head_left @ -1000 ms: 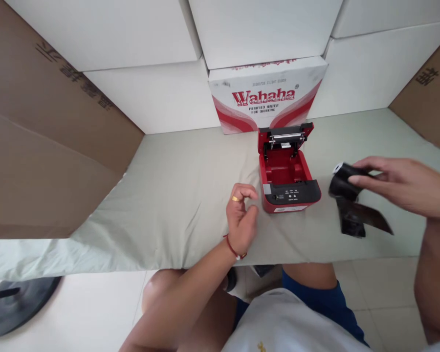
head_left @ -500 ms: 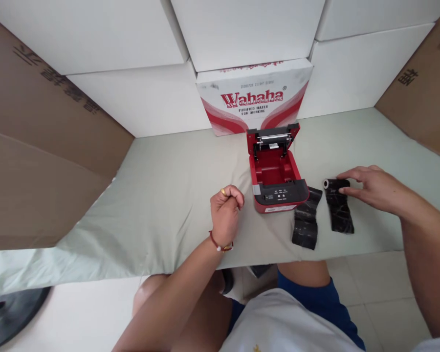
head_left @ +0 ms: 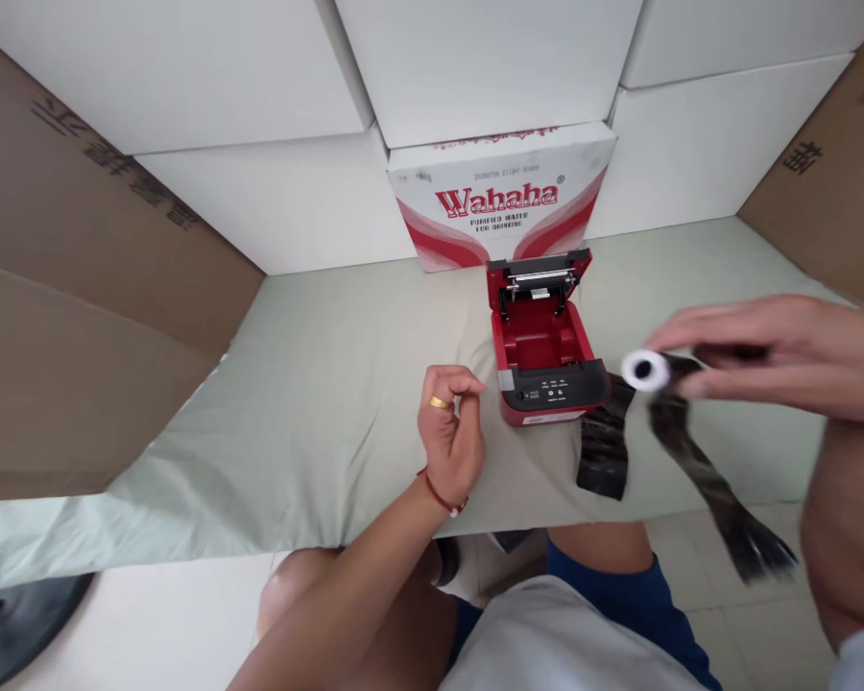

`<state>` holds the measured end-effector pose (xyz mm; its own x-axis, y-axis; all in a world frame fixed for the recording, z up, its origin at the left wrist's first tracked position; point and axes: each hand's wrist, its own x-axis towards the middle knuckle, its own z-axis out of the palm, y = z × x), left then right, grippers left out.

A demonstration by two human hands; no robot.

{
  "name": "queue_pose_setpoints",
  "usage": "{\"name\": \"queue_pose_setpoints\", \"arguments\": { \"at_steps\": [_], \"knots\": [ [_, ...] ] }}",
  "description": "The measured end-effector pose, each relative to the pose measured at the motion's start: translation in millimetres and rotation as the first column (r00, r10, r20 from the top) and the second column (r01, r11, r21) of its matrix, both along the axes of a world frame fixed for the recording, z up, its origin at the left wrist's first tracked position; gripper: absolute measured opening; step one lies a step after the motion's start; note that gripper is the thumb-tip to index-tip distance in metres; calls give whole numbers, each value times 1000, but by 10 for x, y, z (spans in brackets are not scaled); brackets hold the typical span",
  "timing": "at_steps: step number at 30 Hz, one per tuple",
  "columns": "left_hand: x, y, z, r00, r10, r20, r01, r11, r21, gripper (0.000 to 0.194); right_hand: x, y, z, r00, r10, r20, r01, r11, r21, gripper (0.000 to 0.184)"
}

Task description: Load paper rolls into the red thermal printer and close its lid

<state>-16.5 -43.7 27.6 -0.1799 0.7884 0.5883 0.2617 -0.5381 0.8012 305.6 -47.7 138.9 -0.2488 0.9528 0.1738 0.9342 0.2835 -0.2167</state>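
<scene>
A small red printer with a black front panel stands on the table, its lid tipped open toward the back. My right hand holds a paper roll lifted off the table to the right of the printer. The roll's white end faces me and a black strip trails down from it. Another black strip lies on the cloth beside the printer. My left hand hovers left of the printer with fingers curled and thumb meeting fingertips, holding nothing I can see; it wears a gold ring and a red cord bracelet.
A pale green cloth covers the table. A Wahaha water carton stands behind the printer among white boxes. Brown cardboard walls the left and right sides. A dark round base sits on the floor at lower left.
My right hand lifted the roll off the table and toward me, so its black strip now hangs loose. The left hand barely moved, fingers loosening slightly.
</scene>
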Motion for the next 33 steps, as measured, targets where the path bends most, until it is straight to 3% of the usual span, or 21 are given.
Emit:
{"name": "queue_pose_setpoints", "arguments": {
  "at_steps": [2,5,9,13,18,22,25,28,30,33],
  "knots": [
    [3,-41,-4,991,29,-133,-16,994,104,18,-305,227,9,1000,17,25,-17,1000,-4,39],
    [1,-98,2,952,13,-306,58,973,223,27,-718,516,-40,997,37,66,-36,999,-22,42],
    [26,-109,7,891,-66,-449,196,948,250,43,-1060,725,-151,983,2,183,13,997,-79,39],
    [67,-83,-22,841,-96,-533,245,945,216,42,-1160,773,-252,972,-58,227,75,995,-67,39],
    [89,-104,-55,811,-99,-577,255,947,196,44,-1159,788,-393,995,4,104,0,999,-45,38],
    [104,-145,-53,781,-71,-621,267,936,229,45,-1216,901,-510,992,13,128,-11,1000,-20,37],
    [105,-166,-44,771,-61,-634,256,941,222,49,-1247,943,-504,990,0,138,6,999,-45,33],
    [97,-176,-32,749,-35,-662,248,941,231,49,-1208,825,-340,999,43,26,-41,997,-73,26],
    [92,-183,-25,731,-13,-683,245,938,244,45,-1141,697,-181,986,26,-168,-27,1000,-1,22],
    [91,-199,-19,725,-10,-688,250,935,250,44,-1011,629,-29,896,-67,-439,184,956,229,33]
  ]
}}
